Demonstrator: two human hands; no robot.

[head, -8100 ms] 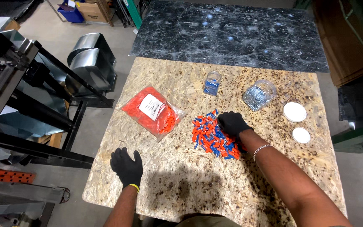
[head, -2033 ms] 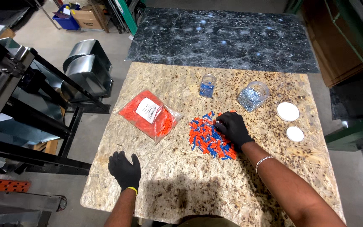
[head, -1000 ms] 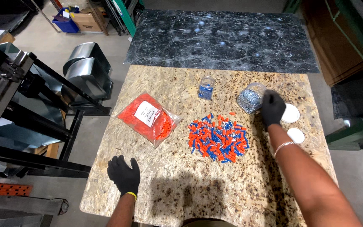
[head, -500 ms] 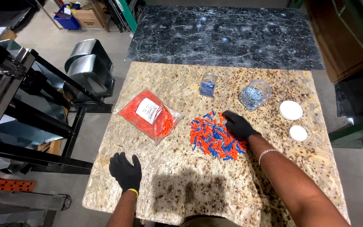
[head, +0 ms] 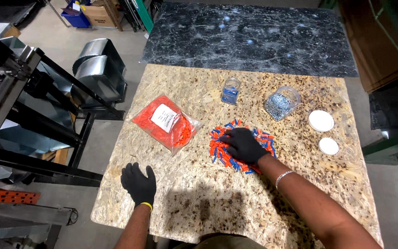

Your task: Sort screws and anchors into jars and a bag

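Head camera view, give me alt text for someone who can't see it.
A gloved right hand rests on a pile of orange and blue connectors on a board table. The gloved left hand lies flat near a bag; two jars stand behind.

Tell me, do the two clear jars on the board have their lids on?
No, the small jar and the large jar stand open, and two white lids lie apart on the board to their right.

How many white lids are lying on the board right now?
2. The larger white lid lies right of the big clear jar; the smaller white lid lies just below it, near the board's right edge.
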